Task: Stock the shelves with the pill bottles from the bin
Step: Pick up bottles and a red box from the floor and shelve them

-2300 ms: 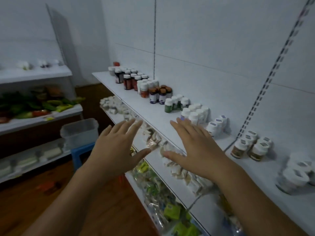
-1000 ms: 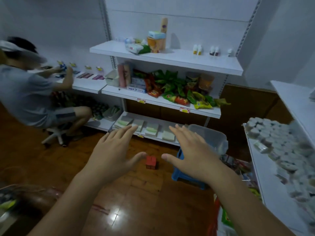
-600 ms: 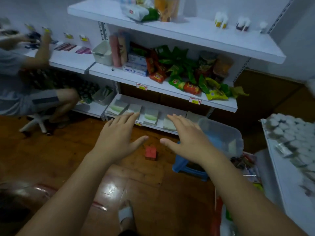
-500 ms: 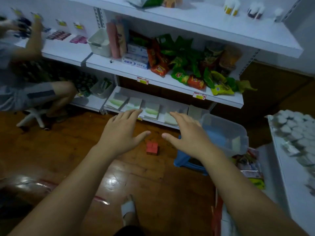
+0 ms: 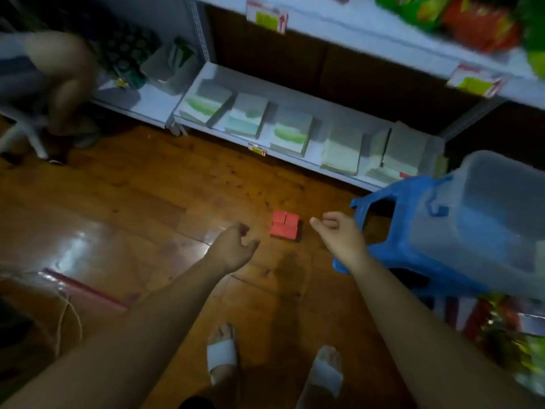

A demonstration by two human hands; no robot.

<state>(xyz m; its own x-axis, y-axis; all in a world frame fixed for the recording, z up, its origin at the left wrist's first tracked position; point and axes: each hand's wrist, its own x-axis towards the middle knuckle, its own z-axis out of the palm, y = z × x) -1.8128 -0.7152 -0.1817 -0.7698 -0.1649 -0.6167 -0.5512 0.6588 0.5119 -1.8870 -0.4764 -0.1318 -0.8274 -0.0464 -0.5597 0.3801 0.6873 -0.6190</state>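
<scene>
While two hands (image 5: 233, 249) (image 5: 339, 235) curl loosely, one bin (image 5: 486, 219) apparently tops one stool (image 5: 383, 252).

My left forearm (image 5: 132, 329), in the lower left of the frame, and my right forearm (image 5: 413, 320), in the lower right, are both bare as far as the frame edge. My left hand (image 5: 233, 249) and right hand (image 5: 339, 234) are bare too. At lower centre I wear 2 open-toed slides, a left slide (image 5: 221, 354) and a right slide (image 5: 326, 376), each with 1 wide white strap and the toes showing. A dark patch (image 5: 196, 404) at the bottom edge is too blurred to identify.
</scene>
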